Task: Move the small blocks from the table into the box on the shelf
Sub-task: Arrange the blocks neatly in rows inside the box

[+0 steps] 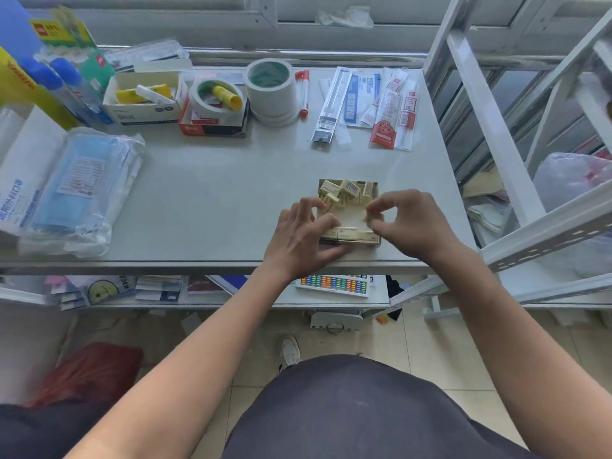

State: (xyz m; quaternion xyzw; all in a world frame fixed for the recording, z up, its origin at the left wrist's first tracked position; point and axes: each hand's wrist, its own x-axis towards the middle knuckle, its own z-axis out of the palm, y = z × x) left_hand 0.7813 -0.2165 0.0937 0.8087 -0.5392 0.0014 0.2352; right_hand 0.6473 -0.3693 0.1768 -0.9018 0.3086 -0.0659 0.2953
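Packing stage here: your right hand [409, 223] has its fingers pinched on one small block [368, 216] over the box [347, 241], while your left hand [306, 238] steadies it, fingers curled, gripping nothing. Next, seat that block flat beside the row.

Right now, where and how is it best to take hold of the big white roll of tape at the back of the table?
Probably grip the big white roll of tape from above, by its outer wall, fingers on opposite sides. It stands upright on its flat end, with its open hole facing up, and the red marker lies close on its right, so coming down from the top looks easiest.
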